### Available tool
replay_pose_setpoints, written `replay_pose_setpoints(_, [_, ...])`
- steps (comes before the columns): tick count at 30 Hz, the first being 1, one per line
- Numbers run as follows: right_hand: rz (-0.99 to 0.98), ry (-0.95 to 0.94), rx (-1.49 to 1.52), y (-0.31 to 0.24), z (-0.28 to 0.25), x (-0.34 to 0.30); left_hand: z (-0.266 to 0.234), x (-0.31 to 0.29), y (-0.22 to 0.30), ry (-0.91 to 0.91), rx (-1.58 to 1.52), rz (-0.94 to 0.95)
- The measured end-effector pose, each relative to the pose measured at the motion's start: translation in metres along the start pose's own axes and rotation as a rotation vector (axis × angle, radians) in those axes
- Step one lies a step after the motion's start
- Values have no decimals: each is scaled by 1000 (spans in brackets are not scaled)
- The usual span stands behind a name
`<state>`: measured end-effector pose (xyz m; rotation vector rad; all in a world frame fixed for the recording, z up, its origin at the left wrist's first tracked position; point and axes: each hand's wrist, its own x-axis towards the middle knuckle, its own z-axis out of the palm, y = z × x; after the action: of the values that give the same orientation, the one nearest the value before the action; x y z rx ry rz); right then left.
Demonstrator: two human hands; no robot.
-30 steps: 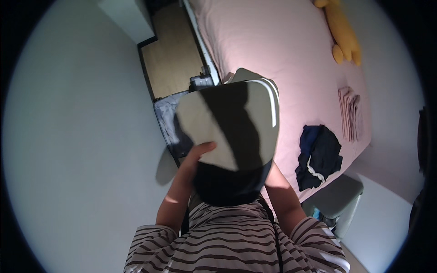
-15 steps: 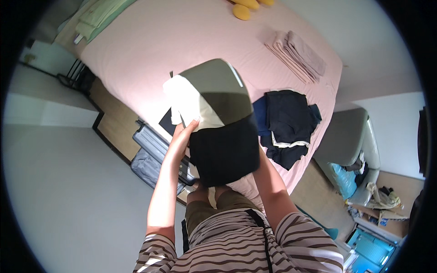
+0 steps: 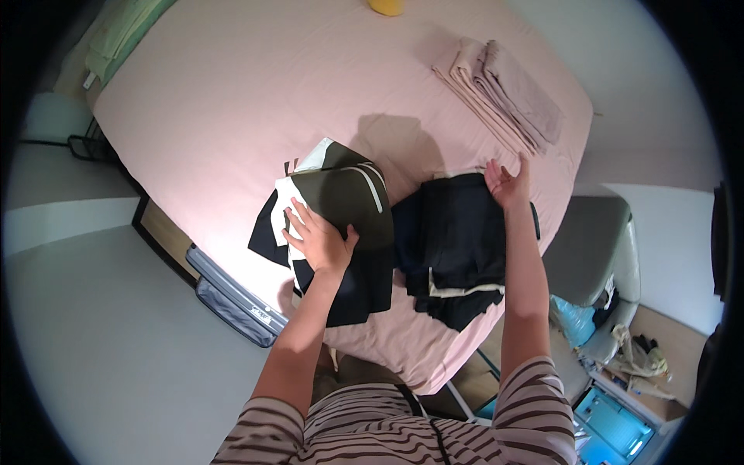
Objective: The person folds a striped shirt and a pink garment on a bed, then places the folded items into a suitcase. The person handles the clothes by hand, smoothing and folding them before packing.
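A folded garment (image 3: 341, 198) in olive, white and black lies on the left pile, over other black and white cloth. My left hand (image 3: 319, 239) rests on top of it, fingers spread. To its right is a stack of folded dark clothes (image 3: 465, 232), with a cream edge showing near its front. My right hand (image 3: 509, 184) is over that stack's far right corner, empty, with its fingers apart. Whether it touches the cloth I cannot tell.
Both piles sit on a bed with a pink sheet (image 3: 256, 85). Folded pink cloths (image 3: 504, 93) lie at the far right. An open grey suitcase (image 3: 236, 298) stands on the floor at the left. Beyond the bed's right side is a grey padded seat (image 3: 585, 248).
The olive, white and black garment has gone from both my hands down onto the left pile. My right hand has let go and moved right and farther off, over the dark stack.
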<state>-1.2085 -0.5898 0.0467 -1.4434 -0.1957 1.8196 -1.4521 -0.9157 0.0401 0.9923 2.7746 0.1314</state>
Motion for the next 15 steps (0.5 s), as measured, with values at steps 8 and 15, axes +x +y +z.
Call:
replay_pose_setpoints(8, [-177, -45, 45, -13, 144, 59, 49, 17, -22, 298, -93, 131])
replay_pose_setpoints(15, [-292, -186, 181, -27, 136, 162, 57, 23, -25, 270, -97, 195])
